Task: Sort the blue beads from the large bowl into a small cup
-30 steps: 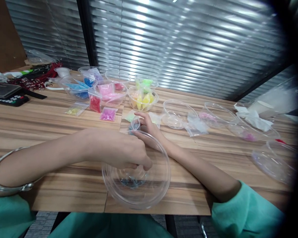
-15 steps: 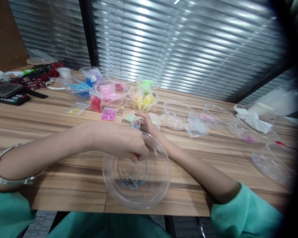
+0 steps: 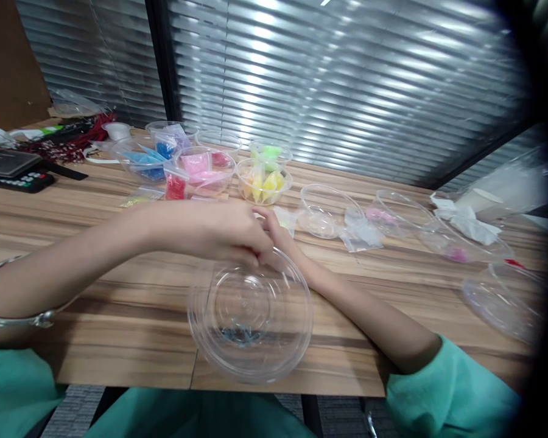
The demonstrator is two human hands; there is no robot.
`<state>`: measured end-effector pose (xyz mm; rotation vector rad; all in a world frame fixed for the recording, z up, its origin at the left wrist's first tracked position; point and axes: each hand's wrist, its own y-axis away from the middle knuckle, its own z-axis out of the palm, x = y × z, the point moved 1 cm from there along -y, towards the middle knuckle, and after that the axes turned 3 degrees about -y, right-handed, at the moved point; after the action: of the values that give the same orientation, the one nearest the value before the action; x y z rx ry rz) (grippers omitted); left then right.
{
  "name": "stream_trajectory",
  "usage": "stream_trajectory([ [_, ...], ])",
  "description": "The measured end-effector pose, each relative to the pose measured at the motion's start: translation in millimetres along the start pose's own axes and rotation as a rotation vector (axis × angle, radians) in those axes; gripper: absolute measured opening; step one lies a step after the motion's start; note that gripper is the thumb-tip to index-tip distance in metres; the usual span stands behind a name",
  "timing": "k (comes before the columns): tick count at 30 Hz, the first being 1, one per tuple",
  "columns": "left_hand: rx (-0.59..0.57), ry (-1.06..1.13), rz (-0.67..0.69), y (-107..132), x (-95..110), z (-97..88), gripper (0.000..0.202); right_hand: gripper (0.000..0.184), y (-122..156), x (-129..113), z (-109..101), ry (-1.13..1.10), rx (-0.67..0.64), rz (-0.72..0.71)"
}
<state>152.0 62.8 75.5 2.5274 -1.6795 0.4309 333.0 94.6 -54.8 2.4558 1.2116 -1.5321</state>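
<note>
My left hand [image 3: 244,234], with a silver bangle on its arm, is over the far rim of a large clear plastic bowl [image 3: 296,328]. Its thumb and fingers are pinched together; what they hold, if anything, is hidden. A small heap of blue-grey bits [image 3: 241,336] lies at the bottom of the bowl. Just beyond the bowl, my right hand [image 3: 276,231] rests on the table, fingers curled where a small clear cup showed half a second ago. My left hand now covers that cup and part of my right fingers.
Behind the hands stand clear bowls holding yellow packets [image 3: 267,185], pink packets [image 3: 198,164] and blue packets [image 3: 148,161]. A red packet [image 3: 176,185] leans nearby. To the right are more clear bowls [image 3: 331,213] and white tissue [image 3: 466,219]. A black scale [image 3: 16,170] sits far left.
My left hand has risen out of the bowl and moved away from me, toward my right hand, covering the small cup. My right hand and the bowl have stayed nearly in place.
</note>
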Motion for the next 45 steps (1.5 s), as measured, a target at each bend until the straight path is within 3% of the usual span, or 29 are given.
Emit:
stream_trajectory([
  [5, 0.135, -0.043, -0.011, 9, -32, -14.8, 0.025, 0.059, 0, -8, -1, -0.008, -0.012, 0.045],
  [8, 0.136, -0.089, -0.02, 10, -42, -14.1, 0.022, 0.06, 1, -9, 0, -0.052, -0.036, 0.063],
  [16, 0.055, -0.033, -0.037, 4, -32, -8.5, 0.03, 0.061, 1, -6, 0, -0.076, -0.04, 0.076],
  [35, 0.059, -0.022, -0.055, 2, -28, -8.6, 0.043, 0.063, 2, -4, 1, -0.062, -0.021, 0.073],
  [45, 0.241, -0.006, -0.071, 2, -43, 0.1, 0.017, 0.064, 1, 0, 1, -0.044, -0.011, 0.044],
])
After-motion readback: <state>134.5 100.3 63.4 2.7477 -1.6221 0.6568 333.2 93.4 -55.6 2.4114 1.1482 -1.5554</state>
